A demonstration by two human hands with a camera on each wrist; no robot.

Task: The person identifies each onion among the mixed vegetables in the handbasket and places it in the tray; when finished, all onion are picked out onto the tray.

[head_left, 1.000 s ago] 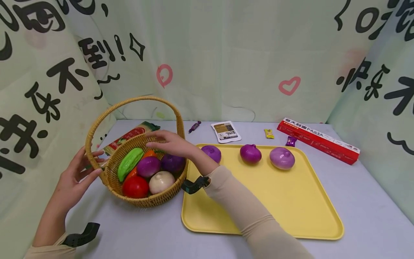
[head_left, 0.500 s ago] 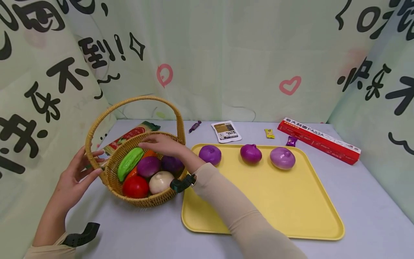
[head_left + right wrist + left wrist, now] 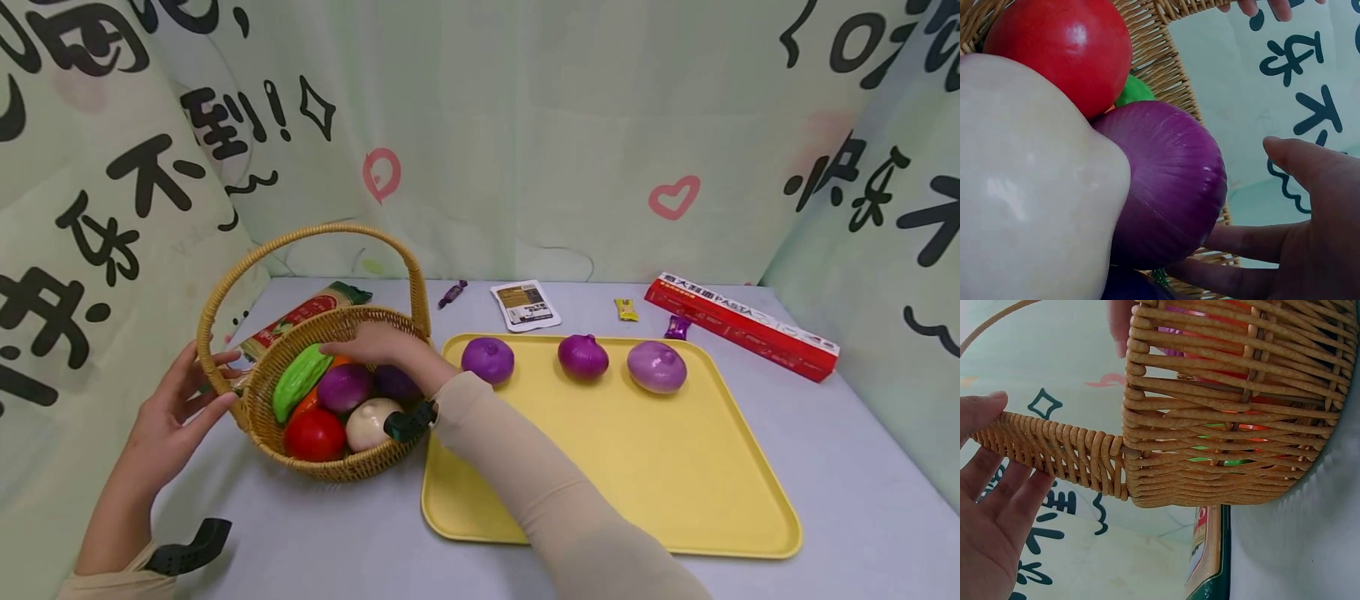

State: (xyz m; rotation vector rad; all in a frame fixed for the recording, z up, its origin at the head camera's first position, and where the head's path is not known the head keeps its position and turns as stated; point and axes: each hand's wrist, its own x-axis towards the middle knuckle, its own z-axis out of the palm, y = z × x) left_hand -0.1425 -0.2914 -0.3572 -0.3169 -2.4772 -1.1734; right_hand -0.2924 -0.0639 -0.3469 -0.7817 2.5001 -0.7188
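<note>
My left hand (image 3: 168, 421) holds the wicker basket (image 3: 337, 469) at the foot of its handle, thumb on one side and fingers on the other, as the left wrist view shows. Inside lie toy-like vegetables: a green knobbly one (image 3: 302, 382), an orange carrot (image 3: 306, 402), a tomato (image 3: 315, 434), a white onion (image 3: 366, 425), a purple onion (image 3: 345, 388) and a darker purple one (image 3: 396, 383). My right hand (image 3: 382, 343) reaches in at the back, over the carrot's end. In the right wrist view its thumb stands apart and its fingers extend behind the purple onion (image 3: 1166, 181).
Right of the basket, a yellow tray (image 3: 637, 475) carries three purple onions (image 3: 583, 358) along its far side. Behind are a white pouch (image 3: 525, 305), a dark candy (image 3: 453, 293), a yellow candy (image 3: 626, 310), a purple candy (image 3: 677, 327) and a long red box (image 3: 742, 325). A red-green packet (image 3: 292, 317) lies behind the basket.
My right hand has moved left and lowered into the back of the basket, its fingers now down among the vegetables. The left hand keeps its place on the handle.
</note>
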